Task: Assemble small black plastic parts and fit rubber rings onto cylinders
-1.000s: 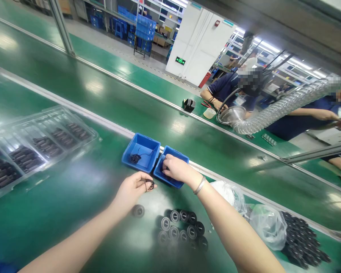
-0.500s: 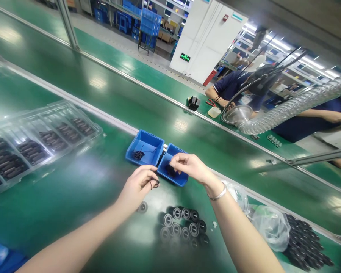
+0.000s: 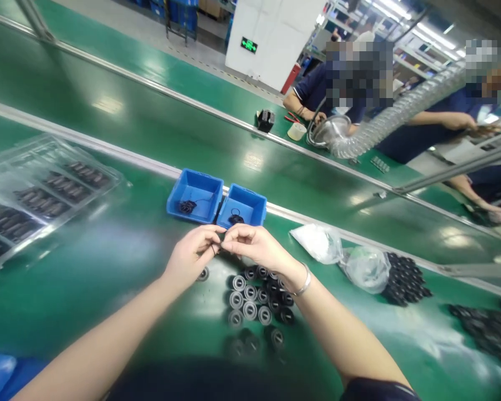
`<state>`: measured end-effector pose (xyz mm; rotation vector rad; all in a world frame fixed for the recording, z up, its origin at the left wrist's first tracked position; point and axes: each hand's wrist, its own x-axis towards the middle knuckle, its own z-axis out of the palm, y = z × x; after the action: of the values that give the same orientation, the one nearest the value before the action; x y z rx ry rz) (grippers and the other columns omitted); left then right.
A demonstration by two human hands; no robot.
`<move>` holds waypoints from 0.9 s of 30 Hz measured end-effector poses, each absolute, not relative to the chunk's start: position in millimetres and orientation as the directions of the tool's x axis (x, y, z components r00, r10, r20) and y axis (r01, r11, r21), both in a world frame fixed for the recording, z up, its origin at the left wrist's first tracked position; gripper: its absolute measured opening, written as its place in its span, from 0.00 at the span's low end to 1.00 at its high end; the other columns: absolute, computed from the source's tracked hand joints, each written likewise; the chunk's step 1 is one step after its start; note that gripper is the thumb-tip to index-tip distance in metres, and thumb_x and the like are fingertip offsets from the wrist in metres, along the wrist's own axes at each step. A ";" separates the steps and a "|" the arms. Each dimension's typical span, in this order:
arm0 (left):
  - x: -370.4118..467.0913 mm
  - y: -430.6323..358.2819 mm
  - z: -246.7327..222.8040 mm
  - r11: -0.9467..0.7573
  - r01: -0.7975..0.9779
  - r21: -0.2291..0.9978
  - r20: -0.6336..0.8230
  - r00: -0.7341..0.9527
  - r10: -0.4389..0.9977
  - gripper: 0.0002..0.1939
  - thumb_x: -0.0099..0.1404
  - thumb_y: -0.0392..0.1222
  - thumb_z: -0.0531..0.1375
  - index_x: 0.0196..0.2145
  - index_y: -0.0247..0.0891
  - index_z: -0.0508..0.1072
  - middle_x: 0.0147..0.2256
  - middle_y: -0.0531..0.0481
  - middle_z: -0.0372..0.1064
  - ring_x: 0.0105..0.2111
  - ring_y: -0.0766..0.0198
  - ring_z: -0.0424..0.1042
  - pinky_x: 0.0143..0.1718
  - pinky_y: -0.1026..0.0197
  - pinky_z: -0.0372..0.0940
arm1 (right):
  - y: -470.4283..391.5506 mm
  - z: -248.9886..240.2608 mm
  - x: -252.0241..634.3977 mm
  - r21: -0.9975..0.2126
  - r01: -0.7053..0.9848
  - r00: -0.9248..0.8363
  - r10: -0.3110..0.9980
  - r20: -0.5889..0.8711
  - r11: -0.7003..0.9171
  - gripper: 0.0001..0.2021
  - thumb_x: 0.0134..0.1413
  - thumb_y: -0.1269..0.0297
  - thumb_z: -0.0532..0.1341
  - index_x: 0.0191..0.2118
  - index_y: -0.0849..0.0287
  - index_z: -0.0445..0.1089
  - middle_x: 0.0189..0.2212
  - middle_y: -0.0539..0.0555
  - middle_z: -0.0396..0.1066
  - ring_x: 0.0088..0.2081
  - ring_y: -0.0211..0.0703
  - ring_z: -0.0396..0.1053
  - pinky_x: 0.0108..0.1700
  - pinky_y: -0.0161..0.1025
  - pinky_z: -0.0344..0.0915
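Observation:
My left hand (image 3: 193, 252) is closed in a pinch on thin black rings (image 3: 216, 249), which show between thumb and fingers. Close against it, my right hand (image 3: 254, 245) pinches too, its fingertips meeting the left ones; whatever it grips is too small to make out. Just beyond the hands stand two blue bins. A bundle of black rings (image 3: 187, 206) lies in the left bin (image 3: 204, 181). The right bin (image 3: 250, 195) holds a dark clump of rings (image 3: 236, 219), one loop standing up. Below my hands, several round black parts (image 3: 249, 309) stand grouped on the green table.
On the left lies a clear divided tray (image 3: 50, 192) of dark cylindrical parts. Plastic bags (image 3: 367, 268) and piles of black parts (image 3: 407, 278) sit to the right. Beyond a metal rail, co-workers sit near a clear flexible duct (image 3: 384, 125). Blue plastic (image 3: 0, 370) shows at lower left.
My right hand has come out of the right bin and moved to my left hand, so the fingertips now meet. The camera view has shifted, showing more of the near table.

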<state>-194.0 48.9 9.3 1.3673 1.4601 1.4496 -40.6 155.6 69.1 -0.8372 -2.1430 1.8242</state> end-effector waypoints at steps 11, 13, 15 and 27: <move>-185.1 42.2 6.6 -0.048 0.251 0.967 0.114 -0.253 0.961 0.14 0.64 0.39 0.57 0.48 0.41 0.68 0.41 0.49 0.71 0.36 0.63 0.76 0.41 0.60 0.72 | 86.0 83.1 5.1 -0.724 0.423 -0.752 0.657 0.054 0.544 0.18 0.59 0.58 0.58 0.53 0.55 0.64 0.51 0.59 0.66 0.53 0.50 0.63 0.56 0.49 0.59; -186.0 42.6 8.6 -0.066 0.294 0.954 0.144 -0.253 0.957 0.11 0.66 0.39 0.56 0.46 0.41 0.71 0.43 0.48 0.70 0.36 0.63 0.76 0.42 0.59 0.72 | 57.5 81.4 20.8 -0.521 0.460 -0.821 0.568 0.059 0.719 0.22 0.59 0.54 0.58 0.58 0.49 0.61 0.58 0.57 0.61 0.63 0.57 0.49 0.63 0.58 0.43; -186.4 43.2 9.7 -0.083 0.293 0.952 0.161 -0.255 0.953 0.10 0.66 0.40 0.55 0.44 0.40 0.72 0.43 0.48 0.69 0.37 0.62 0.76 0.42 0.59 0.72 | 32.5 71.4 34.2 -0.390 0.461 -0.867 0.498 -0.006 0.797 0.26 0.58 0.49 0.57 0.60 0.45 0.58 0.62 0.54 0.57 0.66 0.62 0.40 0.63 0.65 0.32; -183.7 46.3 7.9 0.015 0.198 0.980 0.039 -0.265 0.963 0.07 0.65 0.43 0.57 0.40 0.39 0.70 0.38 0.47 0.75 0.37 0.59 0.77 0.44 0.53 0.71 | 44.4 33.2 54.2 -0.110 0.497 -0.867 0.499 -0.010 0.861 0.22 0.64 0.54 0.52 0.61 0.51 0.59 0.64 0.54 0.53 0.66 0.60 0.42 0.62 0.66 0.42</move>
<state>-183.7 46.3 7.9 1.2253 1.5555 1.3165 54.2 44.4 33.2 -0.8056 -3.0121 0.1697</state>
